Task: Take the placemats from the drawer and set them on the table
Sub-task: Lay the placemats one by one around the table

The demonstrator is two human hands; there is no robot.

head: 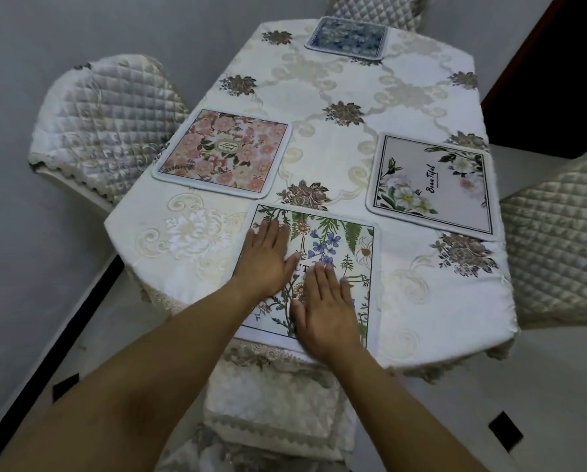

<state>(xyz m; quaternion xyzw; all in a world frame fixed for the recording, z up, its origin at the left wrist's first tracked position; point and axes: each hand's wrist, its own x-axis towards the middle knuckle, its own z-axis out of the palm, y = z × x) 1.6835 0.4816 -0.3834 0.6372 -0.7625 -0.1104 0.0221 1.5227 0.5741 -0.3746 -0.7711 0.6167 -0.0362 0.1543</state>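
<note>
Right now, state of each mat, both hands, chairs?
Wildflower placemat: flat at near table edge, both hands pressing on it.
Pink floral placemat: flat, left side, untouched.
White-flower placemat: flat, right side, untouched.
Blue placemat: flat, far end, untouched.
Left hand: open, palm down on mat.
Right hand: open, palm down on mat.
Left chair: pulled up to the table, unoccupied.
Right chair: pulled up to the table, unoccupied.

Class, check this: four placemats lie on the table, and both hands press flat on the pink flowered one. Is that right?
Not quite. The head view shows the left hand and right hand flat on the nearest placemat, with green leaves and blue flowers; the pink placemat lies untouched.
</note>
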